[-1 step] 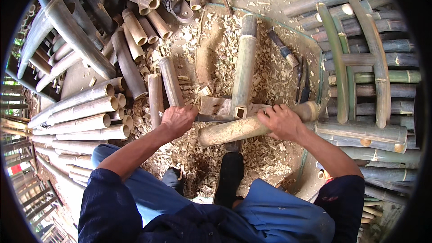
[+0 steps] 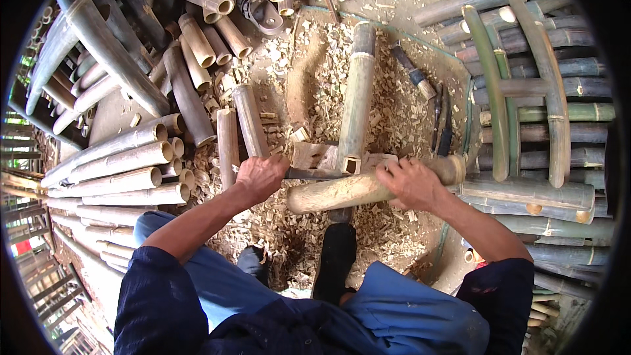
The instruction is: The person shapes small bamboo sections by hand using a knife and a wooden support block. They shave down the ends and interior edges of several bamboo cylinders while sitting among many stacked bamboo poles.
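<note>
My left hand [image 2: 261, 176] is closed round the end of a knife [image 2: 314, 174], whose dark, flat blade points right toward the open end of a bamboo post [image 2: 357, 105]. The handle is hidden in my fist. My right hand [image 2: 411, 183] grips a thick, pale bamboo piece [image 2: 342, 194] from above, toward its right end. This piece is slightly bent, with a scraped surface, and lies across in front of the post, its left end lower. A wooden block [image 2: 312, 154] sits behind the blade.
Wood shavings [image 2: 388, 236] cover the ground around my feet. Cut bamboo tubes [image 2: 125, 177] lie stacked at left, and more bamboo lengths [image 2: 552, 138] are piled at right. A hatchet-like tool [image 2: 414, 72] and dark-handled tools [image 2: 442, 118] lie beyond my right hand. A sandal [image 2: 263, 14] is at the back.
The pale bamboo piece has turned slightly, its right end coming down toward me. My right hand has shifted a little with it. My left hand and the knife look unmoved.
</note>
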### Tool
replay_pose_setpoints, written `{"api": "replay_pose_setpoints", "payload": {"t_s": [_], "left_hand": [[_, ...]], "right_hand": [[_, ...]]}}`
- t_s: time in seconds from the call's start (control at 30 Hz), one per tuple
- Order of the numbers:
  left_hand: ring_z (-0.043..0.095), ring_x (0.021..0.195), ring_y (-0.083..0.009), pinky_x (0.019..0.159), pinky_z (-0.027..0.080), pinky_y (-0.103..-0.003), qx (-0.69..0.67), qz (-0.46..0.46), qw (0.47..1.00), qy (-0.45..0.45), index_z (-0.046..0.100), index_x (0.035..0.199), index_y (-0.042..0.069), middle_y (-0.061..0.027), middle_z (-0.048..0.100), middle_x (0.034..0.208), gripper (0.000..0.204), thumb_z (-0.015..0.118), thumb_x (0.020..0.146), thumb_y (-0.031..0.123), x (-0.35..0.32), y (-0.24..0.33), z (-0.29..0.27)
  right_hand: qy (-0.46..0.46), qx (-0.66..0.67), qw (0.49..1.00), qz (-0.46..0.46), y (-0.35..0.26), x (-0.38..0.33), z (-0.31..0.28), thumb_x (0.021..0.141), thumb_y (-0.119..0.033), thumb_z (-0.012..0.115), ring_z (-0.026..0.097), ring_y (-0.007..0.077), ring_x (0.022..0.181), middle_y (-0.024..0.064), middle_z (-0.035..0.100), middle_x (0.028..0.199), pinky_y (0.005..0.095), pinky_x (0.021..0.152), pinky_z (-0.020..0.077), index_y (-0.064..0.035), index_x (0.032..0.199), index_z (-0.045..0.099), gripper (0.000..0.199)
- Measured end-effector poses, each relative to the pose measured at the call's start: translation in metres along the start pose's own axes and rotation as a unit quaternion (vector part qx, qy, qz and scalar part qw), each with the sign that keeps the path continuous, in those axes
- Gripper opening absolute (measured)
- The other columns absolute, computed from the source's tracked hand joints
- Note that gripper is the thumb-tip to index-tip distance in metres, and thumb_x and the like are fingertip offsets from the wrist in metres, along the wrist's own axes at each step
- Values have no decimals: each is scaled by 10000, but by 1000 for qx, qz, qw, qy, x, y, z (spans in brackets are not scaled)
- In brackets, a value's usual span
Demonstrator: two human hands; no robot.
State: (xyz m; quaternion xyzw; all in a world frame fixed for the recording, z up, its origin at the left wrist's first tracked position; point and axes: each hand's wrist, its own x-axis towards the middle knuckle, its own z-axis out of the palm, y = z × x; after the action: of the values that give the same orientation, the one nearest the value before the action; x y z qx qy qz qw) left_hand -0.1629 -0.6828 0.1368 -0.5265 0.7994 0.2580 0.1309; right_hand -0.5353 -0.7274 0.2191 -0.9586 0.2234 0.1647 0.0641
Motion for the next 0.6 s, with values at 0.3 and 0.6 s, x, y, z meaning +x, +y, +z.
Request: {"api": "replay_pose_setpoints", "payload": {"t_s": [0.3, 0.6], "left_hand": [[752, 771, -344, 640, 615, -472, 14, 43, 990, 137, 589, 982, 26, -170, 697, 949, 84, 590, 904, 54, 4, -10, 24], [710, 681, -265, 587, 590, -404, -28, 108, 979, 172, 655, 944, 23, -132, 683, 825, 59, 633, 926, 74, 21, -35, 41]], "right_hand": [[-21, -16, 999, 19, -4, 6, 0, 728, -386, 924, 678, 275, 935, 127, 643, 1028, 390, 746, 551, -53, 1286, 555, 747], [1, -8, 999, 47, -9, 10, -10, 769, -346, 898, 680, 304, 970, 150, 625, 1130, 429, 805, 577, -31, 1270, 533, 695]]}}
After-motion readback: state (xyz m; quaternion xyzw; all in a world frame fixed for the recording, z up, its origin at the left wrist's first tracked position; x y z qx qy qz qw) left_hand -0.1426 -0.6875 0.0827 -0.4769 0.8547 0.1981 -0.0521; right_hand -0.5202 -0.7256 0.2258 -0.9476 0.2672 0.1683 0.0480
